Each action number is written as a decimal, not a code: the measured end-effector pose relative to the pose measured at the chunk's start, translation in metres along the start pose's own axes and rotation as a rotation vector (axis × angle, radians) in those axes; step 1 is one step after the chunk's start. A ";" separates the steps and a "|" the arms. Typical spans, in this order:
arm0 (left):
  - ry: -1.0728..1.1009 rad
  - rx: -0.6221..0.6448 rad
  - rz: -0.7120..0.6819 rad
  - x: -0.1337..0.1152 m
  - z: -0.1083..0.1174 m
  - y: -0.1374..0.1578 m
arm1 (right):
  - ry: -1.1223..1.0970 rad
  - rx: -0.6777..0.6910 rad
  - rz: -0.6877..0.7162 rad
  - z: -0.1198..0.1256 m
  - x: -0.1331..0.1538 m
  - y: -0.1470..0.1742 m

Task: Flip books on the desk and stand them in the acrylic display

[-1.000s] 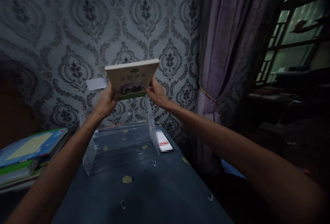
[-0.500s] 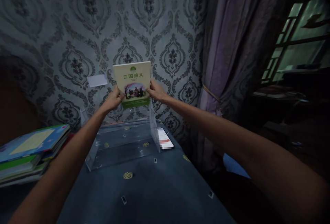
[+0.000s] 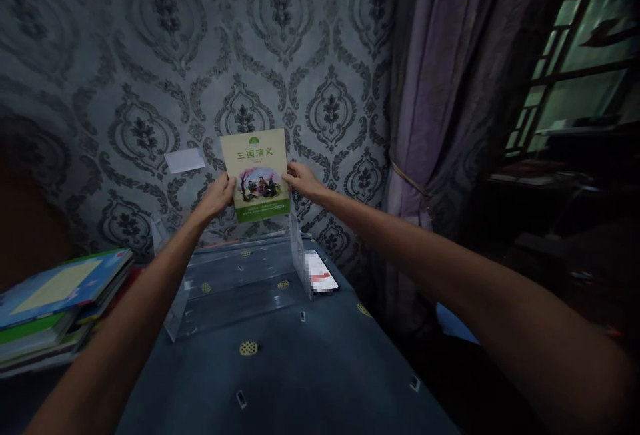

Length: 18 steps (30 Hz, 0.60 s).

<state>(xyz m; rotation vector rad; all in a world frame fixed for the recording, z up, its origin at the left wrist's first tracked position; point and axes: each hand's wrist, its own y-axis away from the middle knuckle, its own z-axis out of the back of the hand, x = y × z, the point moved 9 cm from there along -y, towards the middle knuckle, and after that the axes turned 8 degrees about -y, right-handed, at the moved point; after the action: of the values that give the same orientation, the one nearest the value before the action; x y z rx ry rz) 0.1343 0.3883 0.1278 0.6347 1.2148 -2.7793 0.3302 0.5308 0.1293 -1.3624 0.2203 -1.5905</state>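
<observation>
A cream and green book (image 3: 257, 171) is held up between my hands, its front cover facing me. The cover carries Chinese characters and a picture of people under a pink tree. My left hand (image 3: 219, 195) grips its left edge, and my right hand (image 3: 303, 180) pinches its right edge. Below the book, on the table, stands a clear plastic rack (image 3: 300, 255) with upright side panels. My left forearm hides part of the rack's left side.
Several books (image 3: 55, 298) lie stacked on the left. A phone (image 3: 323, 271) with a lit screen rests right of the rack on the dark blue tablecloth (image 3: 310, 375). A patterned wall stands behind, with a white label (image 3: 185, 161) on it. A purple curtain (image 3: 413, 121) hangs at right.
The book and both hands have come slightly lower. More of the cover's green bottom band now faces me. The camera view has shifted a little.
</observation>
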 end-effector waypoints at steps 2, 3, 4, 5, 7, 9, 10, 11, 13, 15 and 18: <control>-0.017 0.012 0.016 -0.002 -0.001 0.002 | -0.014 0.003 -0.014 0.000 0.001 0.003; -0.023 0.014 0.017 -0.003 -0.001 0.003 | -0.022 0.004 -0.021 0.000 0.001 0.004; -0.029 0.014 0.017 -0.005 -0.001 0.005 | -0.028 0.004 -0.029 0.000 0.002 0.005; -0.034 0.013 0.015 -0.007 0.000 0.006 | -0.034 0.002 -0.038 -0.001 0.002 0.006; -0.045 0.014 0.011 -0.011 0.001 0.008 | -0.045 -0.001 -0.054 -0.001 0.003 0.008; -0.059 0.022 0.012 -0.014 0.001 0.010 | -0.056 -0.004 -0.069 -0.001 0.003 0.009; -0.069 0.027 0.014 -0.015 0.001 0.011 | -0.061 -0.007 -0.075 -0.001 0.004 0.010; -0.081 0.032 0.017 -0.016 0.002 0.012 | -0.065 -0.009 -0.082 -0.001 0.004 0.010; -0.111 0.040 0.025 -0.018 0.002 0.013 | -0.073 -0.018 -0.095 -0.001 0.004 0.011; -0.148 0.041 0.036 -0.019 0.002 0.015 | -0.075 -0.026 -0.108 0.000 0.004 0.012; -0.207 0.038 0.066 -0.021 0.004 0.019 | -0.069 -0.037 -0.125 0.001 0.005 0.014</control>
<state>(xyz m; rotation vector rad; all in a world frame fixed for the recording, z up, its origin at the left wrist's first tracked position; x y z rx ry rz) 0.1561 0.3699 0.1251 0.3694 1.0831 -2.7370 0.3395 0.5201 0.1232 -1.4813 0.1251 -1.6458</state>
